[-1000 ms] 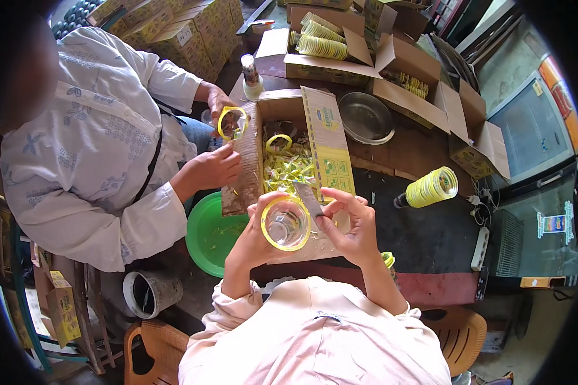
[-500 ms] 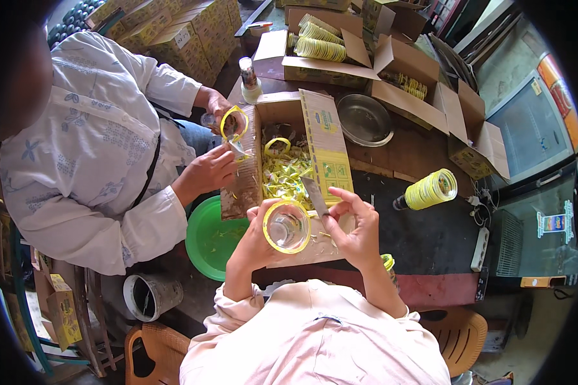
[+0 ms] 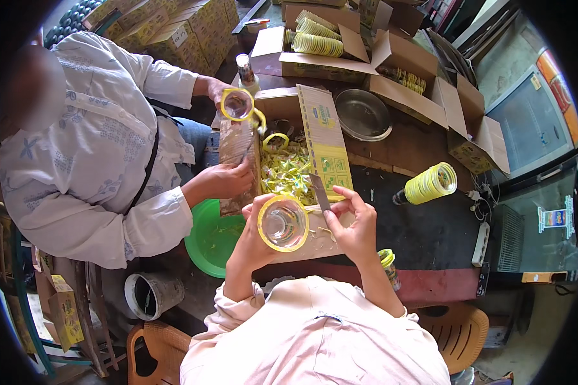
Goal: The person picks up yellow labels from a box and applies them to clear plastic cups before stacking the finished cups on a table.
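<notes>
My left hand [image 3: 249, 247] is closed round a clear plastic cup [image 3: 282, 224], its mouth with the yellow rim tipped up toward me. To its right, my right hand [image 3: 356, 226] pinches a flat metal knife blade [image 3: 319, 194] that points up and away. Blade and cup are apart. Just beyond both hands stands an open cardboard box [image 3: 324, 131] with yellow and white plastic trimmings [image 3: 286, 170] inside. A few thin strips lie on the cardboard near my right fingers.
At the left a co-worker holds another yellow-rimmed cup [image 3: 237, 104] with a strip dangling. A green basin [image 3: 205, 237] sits below the box. Stacked cups [image 3: 430, 185] lie at the right. Behind are a metal bowl [image 3: 364, 115] and a carton of cup stacks [image 3: 327, 69].
The co-worker's cup has risen and turned, and a strip now hangs from it; their other hand has moved slightly right. My cup and blade have shifted only slightly.
</notes>
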A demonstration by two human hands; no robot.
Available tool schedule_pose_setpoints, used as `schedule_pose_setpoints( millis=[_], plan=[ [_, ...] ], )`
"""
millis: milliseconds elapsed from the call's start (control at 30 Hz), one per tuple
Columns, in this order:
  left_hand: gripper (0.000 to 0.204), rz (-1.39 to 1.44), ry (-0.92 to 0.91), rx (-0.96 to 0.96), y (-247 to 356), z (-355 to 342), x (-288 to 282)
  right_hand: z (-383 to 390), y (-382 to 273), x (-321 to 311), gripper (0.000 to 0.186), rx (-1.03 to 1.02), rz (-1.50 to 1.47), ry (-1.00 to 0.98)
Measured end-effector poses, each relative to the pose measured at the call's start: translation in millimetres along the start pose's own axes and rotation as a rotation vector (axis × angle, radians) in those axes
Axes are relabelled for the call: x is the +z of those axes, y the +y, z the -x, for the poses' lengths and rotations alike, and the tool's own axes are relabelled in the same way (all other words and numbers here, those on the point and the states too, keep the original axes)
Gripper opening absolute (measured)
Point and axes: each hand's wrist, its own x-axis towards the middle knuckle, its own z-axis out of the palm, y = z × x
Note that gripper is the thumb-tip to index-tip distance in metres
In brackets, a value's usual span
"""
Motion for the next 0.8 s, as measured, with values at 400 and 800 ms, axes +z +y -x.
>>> schedule_pose_setpoints(
  millis=[400, 800],
  plan=[
    [0.074, 0.042, 0.070, -0.109, -16.7, 22.4, -18.9, 45.3, 83.3, -52.0, 0.042, -0.109, 0.379, -0.647],
    [0.061, 0.094, 0.132, -0.100, -7.4, 39.2, -29.8, 4.3, 81.9, -29.5, 0.028, -0.391, 0.654, -0.236]
  ],
)
